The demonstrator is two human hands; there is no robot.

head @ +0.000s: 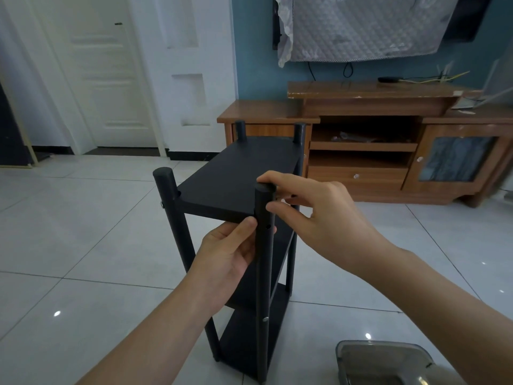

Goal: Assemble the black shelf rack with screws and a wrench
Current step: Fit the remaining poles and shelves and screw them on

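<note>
The black shelf rack [236, 173] stands upright on the tiled floor, with three boards between four round posts. My left hand [227, 254] holds the front edge of the top board, thumb on top, right beside the near right post [265, 273]. My right hand [313, 215] grips the top of that post with curled fingers. An empty screw hole shows in the post just below the top board. One silver screw head [265, 319] sits lower on the same post, another on the near left post [161, 204]. No wrench is visible.
A grey lidded plastic box [385, 359] sits on the floor at the lower right. A wooden TV cabinet [361, 151] stands right behind the rack. White doors are at the back left. Open tiled floor lies to the left.
</note>
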